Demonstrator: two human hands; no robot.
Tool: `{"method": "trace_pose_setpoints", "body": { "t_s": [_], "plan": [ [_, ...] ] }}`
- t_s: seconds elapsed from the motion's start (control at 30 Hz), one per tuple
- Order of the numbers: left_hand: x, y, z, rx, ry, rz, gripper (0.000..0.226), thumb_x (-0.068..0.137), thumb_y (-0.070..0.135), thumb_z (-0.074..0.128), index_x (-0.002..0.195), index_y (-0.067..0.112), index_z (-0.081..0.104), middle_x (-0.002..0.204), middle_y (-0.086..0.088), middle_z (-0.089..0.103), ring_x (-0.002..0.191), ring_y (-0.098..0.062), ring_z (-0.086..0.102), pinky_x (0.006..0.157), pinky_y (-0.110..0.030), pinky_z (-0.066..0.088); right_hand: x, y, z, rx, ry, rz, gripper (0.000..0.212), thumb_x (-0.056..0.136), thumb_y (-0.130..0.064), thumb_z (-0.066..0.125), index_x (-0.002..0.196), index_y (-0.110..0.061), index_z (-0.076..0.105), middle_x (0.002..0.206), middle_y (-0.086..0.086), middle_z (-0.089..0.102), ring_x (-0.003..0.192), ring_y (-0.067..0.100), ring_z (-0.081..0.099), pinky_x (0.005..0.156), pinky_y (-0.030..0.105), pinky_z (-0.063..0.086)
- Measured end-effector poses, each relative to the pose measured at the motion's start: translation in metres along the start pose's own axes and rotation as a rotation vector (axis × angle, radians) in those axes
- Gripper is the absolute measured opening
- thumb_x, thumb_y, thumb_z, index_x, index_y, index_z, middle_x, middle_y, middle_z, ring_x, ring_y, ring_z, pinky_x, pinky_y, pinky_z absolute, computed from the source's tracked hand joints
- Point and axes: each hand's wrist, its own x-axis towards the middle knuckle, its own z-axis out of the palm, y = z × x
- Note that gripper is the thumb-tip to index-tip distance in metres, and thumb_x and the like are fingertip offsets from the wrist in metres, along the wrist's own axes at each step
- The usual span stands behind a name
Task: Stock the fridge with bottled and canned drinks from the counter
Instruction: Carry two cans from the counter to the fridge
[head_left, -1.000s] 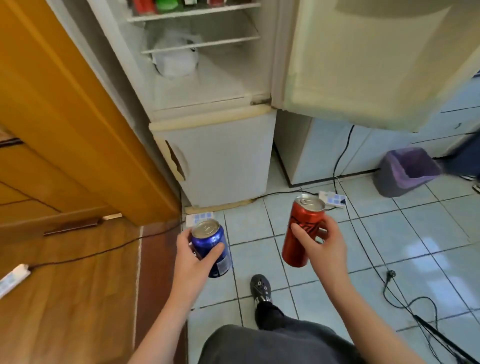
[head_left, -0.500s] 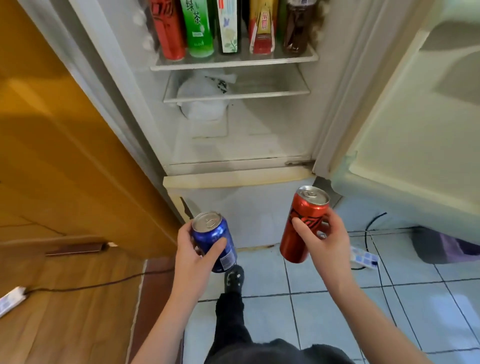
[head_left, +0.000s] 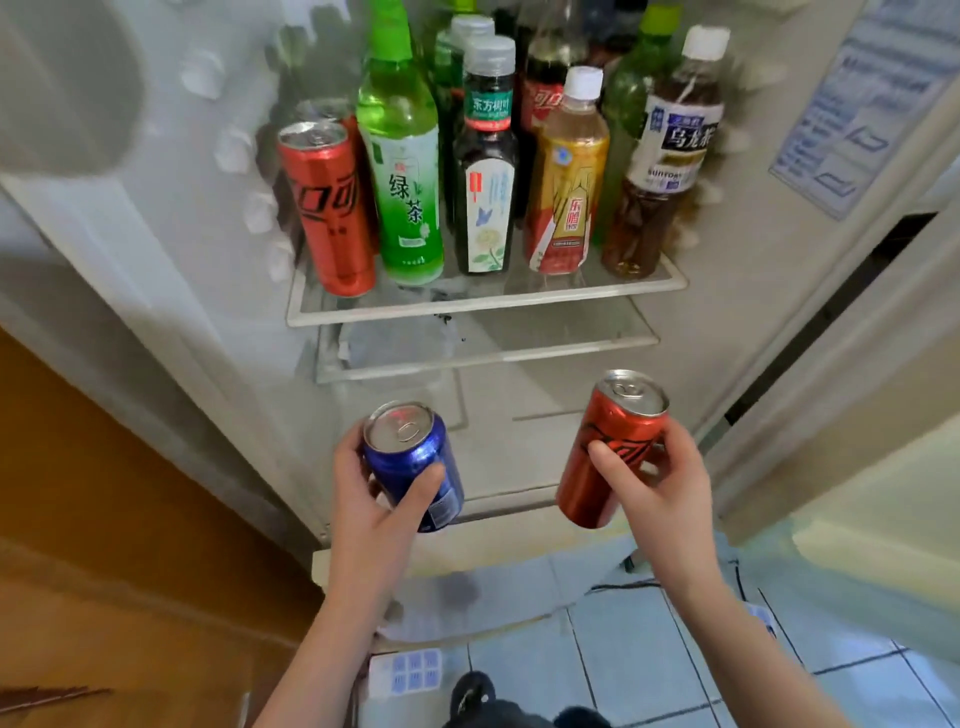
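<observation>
Currently both hands are up in front of the open fridge (head_left: 519, 447), each clamped on one can.

Left hand (head_left: 374, 504): fingers and thumb wrapped round the blue can (head_left: 413, 462), can tilted slightly, silver top with unopened tab facing the camera.

Right hand (head_left: 662, 493): thumb across the front of the slim red can (head_left: 608, 452), fingers behind it, can leaning top-right, tab unopened.

The two cans are held apart, side by side, below the upper shelf (head_left: 483, 306) and outside the fridge cavity.

Upper shelf front row, left to right: shelved red can (head_left: 327, 208), green tea bottle (head_left: 402, 171), dark bottle (head_left: 485, 176) with a grey cap, amber bottle (head_left: 566, 182) with a white cap, brown tea bottle (head_left: 662, 166) with a white cap. All upright, standing close together. A second row of bottles stands behind; details blurred.

Lower shelf (head_left: 488, 356): contents cannot be made out through the glass.

Fridge door (head_left: 857, 270) stands open at right, printed label (head_left: 862, 104) on its inner face. Wooden panel (head_left: 104, 519) at left. Power strip (head_left: 405, 670) lies on the tiled floor (head_left: 649, 660) just beside a dark shoe (head_left: 472, 691).
</observation>
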Motion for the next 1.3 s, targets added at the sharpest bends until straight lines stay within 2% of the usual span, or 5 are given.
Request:
{"method": "trace_pose_setpoints", "body": {
  "t_s": [0.37, 0.6, 0.87, 1.07, 1.3],
  "plan": [
    [0.079, 0.043, 0.002, -0.094, 0.056, 0.211, 0.062, 0.060, 0.044, 0.073, 0.115, 0.050, 0.045, 0.114, 0.028, 0.058, 0.108, 0.000, 0.057, 0.084, -0.013, 0.046, 0.070, -0.046, 0.046, 0.035, 0.004, -0.192, 0.027, 0.071, -0.049, 0.064, 0.097, -0.043, 0.058, 0.093, -0.024, 0.063, 0.091, 0.000, 0.059, 0.071, 0.008, 0.044],
    [0.114, 0.070, 0.008, -0.110, 0.092, 0.322, 0.061, 0.061, 0.041, 0.075, 0.115, 0.054, 0.048, 0.117, 0.025, 0.059, 0.111, -0.001, 0.058, 0.084, -0.012, 0.047, 0.115, -0.084, 0.066, 0.115, 0.047, -0.344, 0.020, 0.076, -0.045, 0.063, 0.094, -0.043, 0.055, 0.087, -0.022, 0.061, 0.083, 0.003, 0.057, 0.077, 0.031, 0.047],
    [0.145, 0.082, 0.034, -0.029, 0.130, 0.393, 0.064, 0.064, 0.042, 0.076, 0.120, 0.047, 0.045, 0.123, 0.021, 0.055, 0.119, -0.010, 0.054, 0.098, -0.033, 0.046, 0.152, -0.106, 0.093, -0.006, -0.001, -0.414, 0.044, 0.074, -0.049, 0.065, 0.107, -0.021, 0.059, 0.098, -0.010, 0.063, 0.091, 0.008, 0.059, 0.080, 0.035, 0.051],
    [0.154, 0.073, 0.041, 0.043, 0.146, 0.348, 0.071, 0.063, 0.046, 0.076, 0.127, 0.038, 0.045, 0.126, 0.021, 0.053, 0.122, -0.008, 0.052, 0.102, -0.044, 0.045, 0.159, -0.101, 0.103, -0.087, -0.021, -0.479, 0.035, 0.073, -0.056, 0.063, 0.104, -0.046, 0.049, 0.099, -0.035, 0.057, 0.093, -0.004, 0.056, 0.074, 0.023, 0.047],
    [0.153, 0.063, 0.042, 0.137, 0.184, 0.343, 0.074, 0.066, 0.050, 0.072, 0.132, 0.037, 0.041, 0.129, 0.022, 0.050, 0.123, 0.000, 0.048, 0.102, -0.029, 0.044, 0.162, -0.096, 0.102, -0.137, -0.053, -0.478, 0.071, 0.069, -0.058, 0.071, 0.129, -0.029, 0.045, 0.113, -0.030, 0.051, 0.107, -0.001, 0.052, 0.089, 0.018, 0.041]
  ]
}}
